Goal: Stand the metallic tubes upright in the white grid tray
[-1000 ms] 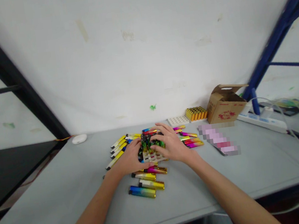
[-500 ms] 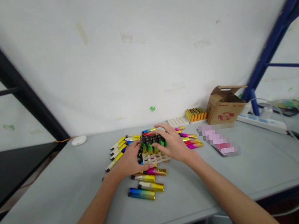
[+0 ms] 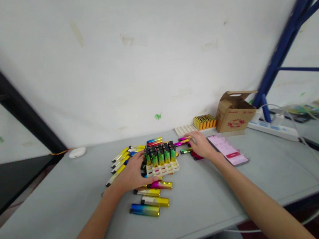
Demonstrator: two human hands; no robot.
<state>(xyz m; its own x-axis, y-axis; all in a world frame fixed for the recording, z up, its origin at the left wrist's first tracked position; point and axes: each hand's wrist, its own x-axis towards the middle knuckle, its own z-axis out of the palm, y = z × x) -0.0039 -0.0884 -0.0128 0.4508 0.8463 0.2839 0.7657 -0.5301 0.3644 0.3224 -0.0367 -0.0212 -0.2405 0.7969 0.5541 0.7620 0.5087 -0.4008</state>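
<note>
Wide grey table [image 3: 71, 208]. At back right a cardboard box [image 3: 234, 112], with a phone [image 3: 227, 150] lying near it. Mid-table, a white tray [image 3: 163, 168] holds upright lighters [image 3: 160, 155]. The left hand [image 3: 132, 173] is loosely spread, touching the tray's left side. The right hand [image 3: 201, 147] is on loose lighters [image 3: 185, 151] just right of the tray; can't tell if it grips one.

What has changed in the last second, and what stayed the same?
The right hand left the top of the lighter rack and moved right, onto the loose lighters beside the phone; whether it grips one is unclear. The left hand stays against the rack.
</note>
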